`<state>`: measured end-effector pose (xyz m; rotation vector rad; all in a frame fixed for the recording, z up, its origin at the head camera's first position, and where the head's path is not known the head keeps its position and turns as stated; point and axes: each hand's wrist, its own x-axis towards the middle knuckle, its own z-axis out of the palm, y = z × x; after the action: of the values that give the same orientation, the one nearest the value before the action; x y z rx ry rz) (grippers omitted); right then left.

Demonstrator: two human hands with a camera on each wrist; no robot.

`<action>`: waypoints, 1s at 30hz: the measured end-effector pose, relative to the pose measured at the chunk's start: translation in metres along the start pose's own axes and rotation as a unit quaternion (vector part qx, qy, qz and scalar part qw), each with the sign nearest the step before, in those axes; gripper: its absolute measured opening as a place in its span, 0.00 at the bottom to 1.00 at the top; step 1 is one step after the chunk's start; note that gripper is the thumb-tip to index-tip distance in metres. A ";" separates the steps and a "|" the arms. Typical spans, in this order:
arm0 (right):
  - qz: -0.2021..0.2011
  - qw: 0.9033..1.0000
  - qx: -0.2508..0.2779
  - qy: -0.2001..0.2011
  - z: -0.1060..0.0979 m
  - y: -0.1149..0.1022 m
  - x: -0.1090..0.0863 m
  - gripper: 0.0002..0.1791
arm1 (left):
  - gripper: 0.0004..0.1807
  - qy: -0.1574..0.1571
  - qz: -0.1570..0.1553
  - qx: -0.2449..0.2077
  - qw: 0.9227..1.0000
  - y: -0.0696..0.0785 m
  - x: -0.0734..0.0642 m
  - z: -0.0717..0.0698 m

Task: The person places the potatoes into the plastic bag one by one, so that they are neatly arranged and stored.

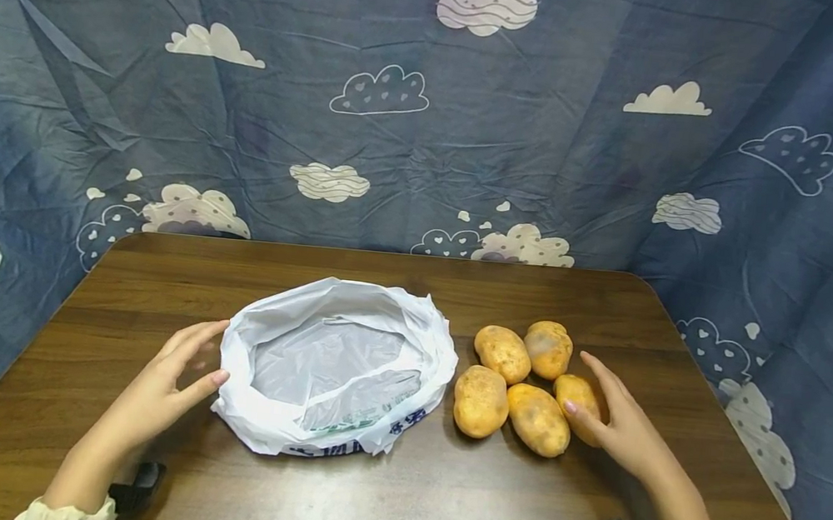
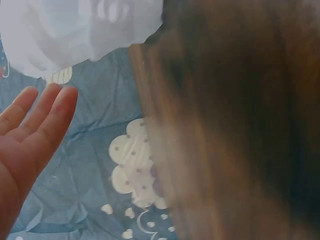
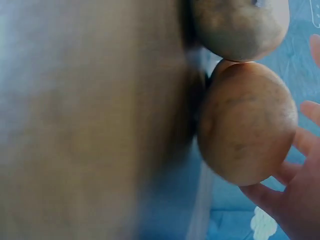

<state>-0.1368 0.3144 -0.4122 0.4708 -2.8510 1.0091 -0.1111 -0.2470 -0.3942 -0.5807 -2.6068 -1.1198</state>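
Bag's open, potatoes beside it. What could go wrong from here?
The rounded potatoes sit clustered, so the right hand, right at the rightmost one, might roll its neighbours. The thin bag has a floppy rim that could fold inward; the left hand, beside it, isn't gripping it.

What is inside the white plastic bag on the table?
Inside the bag, only its own creased plastic shows, with green print along the near side. The five potatoes lie outside, to its right. Anything beneath its folds is hidden.
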 end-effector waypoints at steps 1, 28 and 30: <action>0.004 1.000 0.004 0.000 0.001 0.001 -0.002 0.40 | 0.32 0.000 0.001 -0.010 1.000 -0.001 0.000 0.002; 0.049 0.998 0.012 0.023 0.008 0.012 -0.019 0.39 | 0.33 0.004 0.002 -0.086 0.996 -0.011 -0.007 0.021; 0.054 0.998 0.009 0.032 0.008 0.012 -0.019 0.38 | 0.33 0.006 0.005 -0.084 0.996 -0.012 -0.007 0.021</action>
<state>-0.1226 0.3236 -0.4289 0.2839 -2.8395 1.0486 -0.1112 -0.2410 -0.4187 -0.6169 -2.5125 -1.3430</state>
